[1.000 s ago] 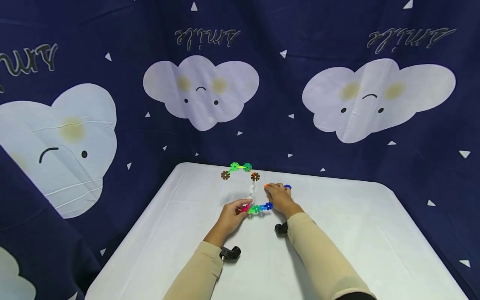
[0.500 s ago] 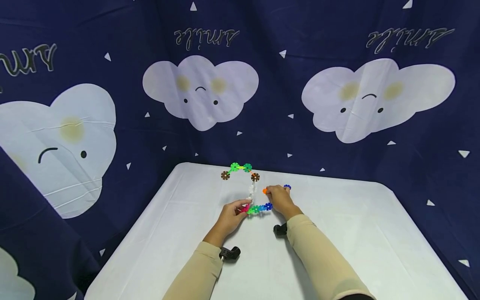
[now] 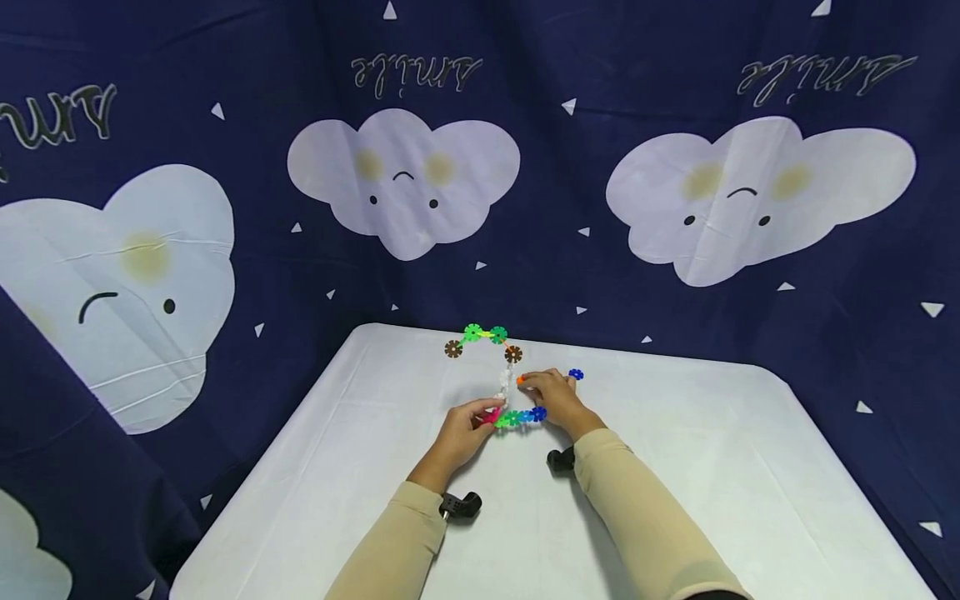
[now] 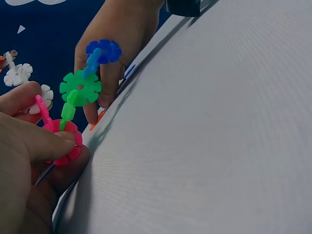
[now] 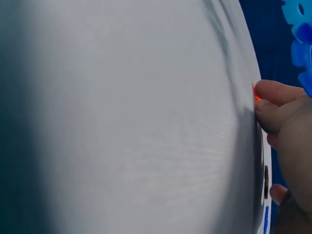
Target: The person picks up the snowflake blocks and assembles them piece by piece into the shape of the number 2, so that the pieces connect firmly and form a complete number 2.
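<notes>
In the head view my left hand (image 3: pixel 457 433) pinches a pink snowflake disc (image 4: pixel 75 139) between thumb and fingers. That disc belongs to a chain of interlocked plastic snowflake discs. From it one arm runs right through a light green piece (image 4: pixel 68 109) and a green disc (image 4: pixel 81 87) to a dark blue disc (image 3: pixel 538 413). White discs (image 3: pixel 506 379) lead away from the pink part to brown, green and yellow ones at the far end. My right hand (image 3: pixel 561 400) holds an orange disc (image 3: pixel 521 380) in its fingertips at the tabletop, beside the white discs.
A loose blue disc (image 3: pixel 576 374) lies just beyond my right hand. Low in the right wrist view, a brown disc (image 5: pixel 266 183) lies flat near the fingers. The white-covered table (image 3: pixel 675 467) ends at a dark blue curtain (image 3: pixel 555 275) printed with clouds.
My right hand has drawn the orange disc a little left, closer to the white discs. My left hand keeps its grip on the pink disc and has hardly moved.
</notes>
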The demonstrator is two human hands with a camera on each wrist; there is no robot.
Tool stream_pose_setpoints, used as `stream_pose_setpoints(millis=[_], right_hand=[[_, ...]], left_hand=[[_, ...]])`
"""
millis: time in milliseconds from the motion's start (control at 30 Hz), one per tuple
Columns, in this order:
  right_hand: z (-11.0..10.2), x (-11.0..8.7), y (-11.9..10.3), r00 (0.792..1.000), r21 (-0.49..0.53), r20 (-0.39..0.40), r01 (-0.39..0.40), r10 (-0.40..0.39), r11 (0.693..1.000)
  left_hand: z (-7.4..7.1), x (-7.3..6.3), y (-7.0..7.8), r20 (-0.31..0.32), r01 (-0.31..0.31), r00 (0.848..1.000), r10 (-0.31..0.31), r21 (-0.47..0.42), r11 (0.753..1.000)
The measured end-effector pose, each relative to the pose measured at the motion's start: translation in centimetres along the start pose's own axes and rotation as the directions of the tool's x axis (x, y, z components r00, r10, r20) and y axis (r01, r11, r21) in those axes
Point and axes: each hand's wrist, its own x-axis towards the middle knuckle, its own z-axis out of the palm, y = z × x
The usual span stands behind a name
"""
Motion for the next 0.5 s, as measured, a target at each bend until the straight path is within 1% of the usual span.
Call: stream_pose_setpoints(millis=[67,133,200,267,367,433,500], right_hand=[[-0.04,0.03,-0.06,0.999,0.049,-0.049,0.016,-0.013,0.999],[-0.07,0.09,-0.06,0.998,0.086,-0.064,0.013,-0.008,0.996],[-0.18,0.17,-0.05,0.999,0.130,-0.029,-0.023,0.027,0.991],[-0.31,0.29,0.02,0.997,0.168,0.038,-0.065,0.060,0.984],[-0.56,0.47,0.24,0.989,0.229,0.127,-0.107,0.079,0.967],[-0.65,0.42,0.51,0.985,0.262,0.150,-0.119,0.081,0.958],[-0.76,0.10,0.77,0.986,0.298,0.133,-0.133,0.097,0.945]], left_hand=[[-0.03,-0.02,0.04,-0.003,-0.002,1.000,0.002,-0.006,1.000],[-0.02,-0.02,0.09,-0.004,-0.003,1.000,0.003,-0.014,1.000],[-0.04,-0.03,0.19,-0.003,-0.006,1.000,0.006,-0.015,1.000],[-0.03,-0.02,0.22,-0.002,0.000,1.000,0.000,-0.011,1.000],[-0.07,-0.03,0.27,-0.003,0.012,1.000,-0.012,-0.003,1.000],[-0.11,-0.05,0.29,-0.002,0.023,1.000,-0.023,-0.001,1.000],[-0.19,-0.09,0.32,0.000,0.029,1.000,-0.030,0.003,1.000]])
